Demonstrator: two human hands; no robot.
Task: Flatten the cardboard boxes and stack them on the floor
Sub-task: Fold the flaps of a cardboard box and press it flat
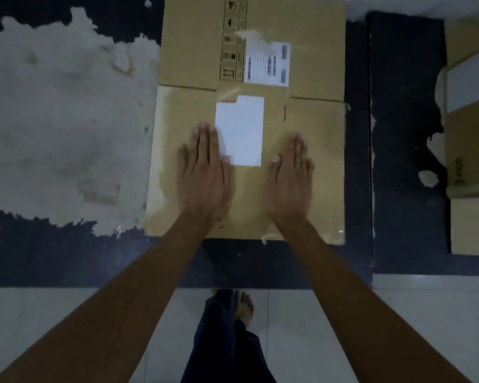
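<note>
A bare foot (244, 305) stands on pale tile just short of the flattened box (310, 167), which lies on the worn dark floor (260, 261). Left hand (203, 172) and right hand (291, 178) press flat, fingers straight. Uneven weight could let the creased far panel spring up, or the cardboard skid forward.

Both hands lie flat, fingers straight, on the near half of the flattened cardboard box (249, 120), the left hand (203, 172) and right hand (291, 178) either side of a white label (239, 131). The box's far half lies bare. Left of the box the worn floor (61, 120) is open. To the right, a dark strip separates it from another box (470, 134). A bare foot (244, 305) stands near the box's near edge.
</note>
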